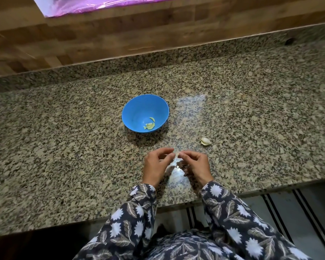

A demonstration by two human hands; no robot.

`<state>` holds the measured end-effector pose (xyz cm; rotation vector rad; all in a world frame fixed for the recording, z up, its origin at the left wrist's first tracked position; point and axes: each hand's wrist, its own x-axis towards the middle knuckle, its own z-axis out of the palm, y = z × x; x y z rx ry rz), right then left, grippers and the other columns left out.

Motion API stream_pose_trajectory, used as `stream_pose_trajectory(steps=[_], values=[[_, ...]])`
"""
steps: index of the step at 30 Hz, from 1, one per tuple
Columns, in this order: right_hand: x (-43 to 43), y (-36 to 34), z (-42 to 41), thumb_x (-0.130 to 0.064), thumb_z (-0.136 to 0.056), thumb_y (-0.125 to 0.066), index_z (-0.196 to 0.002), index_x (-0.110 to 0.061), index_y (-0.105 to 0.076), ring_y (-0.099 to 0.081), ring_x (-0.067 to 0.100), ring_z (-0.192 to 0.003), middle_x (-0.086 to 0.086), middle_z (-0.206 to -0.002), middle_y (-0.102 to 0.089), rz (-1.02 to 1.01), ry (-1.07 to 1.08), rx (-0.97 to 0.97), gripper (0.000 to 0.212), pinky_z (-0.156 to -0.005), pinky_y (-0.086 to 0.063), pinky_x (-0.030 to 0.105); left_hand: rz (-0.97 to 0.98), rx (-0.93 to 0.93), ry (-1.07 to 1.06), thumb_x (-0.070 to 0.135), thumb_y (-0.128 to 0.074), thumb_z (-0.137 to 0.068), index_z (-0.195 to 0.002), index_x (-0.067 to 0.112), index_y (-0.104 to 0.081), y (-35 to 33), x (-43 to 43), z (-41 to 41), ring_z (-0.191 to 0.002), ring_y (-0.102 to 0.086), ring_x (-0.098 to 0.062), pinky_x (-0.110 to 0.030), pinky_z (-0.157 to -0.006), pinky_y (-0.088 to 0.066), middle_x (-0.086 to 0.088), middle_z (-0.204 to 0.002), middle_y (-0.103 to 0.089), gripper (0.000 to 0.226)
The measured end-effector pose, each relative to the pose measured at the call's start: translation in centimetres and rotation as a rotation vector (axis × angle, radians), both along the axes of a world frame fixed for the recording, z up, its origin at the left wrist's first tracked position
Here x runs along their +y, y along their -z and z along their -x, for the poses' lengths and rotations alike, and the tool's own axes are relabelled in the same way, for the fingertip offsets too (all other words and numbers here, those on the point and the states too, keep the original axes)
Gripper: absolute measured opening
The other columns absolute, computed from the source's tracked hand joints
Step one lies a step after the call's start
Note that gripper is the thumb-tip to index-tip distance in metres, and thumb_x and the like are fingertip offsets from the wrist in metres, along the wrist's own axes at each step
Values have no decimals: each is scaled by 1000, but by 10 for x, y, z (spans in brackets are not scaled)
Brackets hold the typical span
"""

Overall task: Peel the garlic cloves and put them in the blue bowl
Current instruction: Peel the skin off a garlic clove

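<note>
Pinching garlic clove (177,154): left hand (156,166), right hand (195,164); axis hidden.

The left hand (155,166) and right hand (196,166) pinch a garlic clove (177,154) near the blue bowl (135,109).

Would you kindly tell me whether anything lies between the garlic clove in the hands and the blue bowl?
Nothing visible does. The garlic clove, pinched between the left hand and right hand, has only open counter between it and the blue bowl. The other garlic piece lies off to the right, outside that path.
</note>
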<state>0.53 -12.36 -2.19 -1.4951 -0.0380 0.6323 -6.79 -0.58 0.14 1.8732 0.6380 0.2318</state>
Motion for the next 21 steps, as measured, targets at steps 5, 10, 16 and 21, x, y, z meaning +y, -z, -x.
stream_pose_trajectory(steps=[5, 10, 16, 21], values=[[0, -1, 0, -4, -81, -66, -87, 1, -68, -62, 19, -74, 9, -80, -67, 0, 3, 9, 8, -70, -52, 27, -84, -50, 61, 15, -73, -79, -97, 16, -73, 1, -7, -3, -78, -65, 4, -11, -69, -52, 16, -85, -68, 18], [-2, -3, 1, -8, -82, -66, -82, -6, -68, -58, 12, -53, 9, -74, -67, -14, 13, 89, 3, -42, -42, 18, 30, -44, -42, 3, -68, -82, -95, 9, -73, 1, 1, -4, -86, -68, -13, -28, -82, -56, -1, -92, -73, 15], [-3, -2, 0, -9, -83, -65, -83, -10, -67, -59, 7, -52, 9, -78, -68, -23, 9, 104, 3, -41, -44, 15, -85, 76, 27, 3, -55, -89, -117, 14, -64, 4, 3, -5, -112, -59, -14, -32, -97, -48, 0, -129, -59, 31], [-2, -2, 0, -9, -83, -64, -79, -13, -68, -61, 11, -59, 5, -78, -68, -9, -8, 87, 7, -45, -46, 17, -142, -3, -10, 25, -67, -85, -111, 18, -68, 2, 0, -3, -90, -63, 2, -23, -86, -53, 4, -102, -71, 27]])
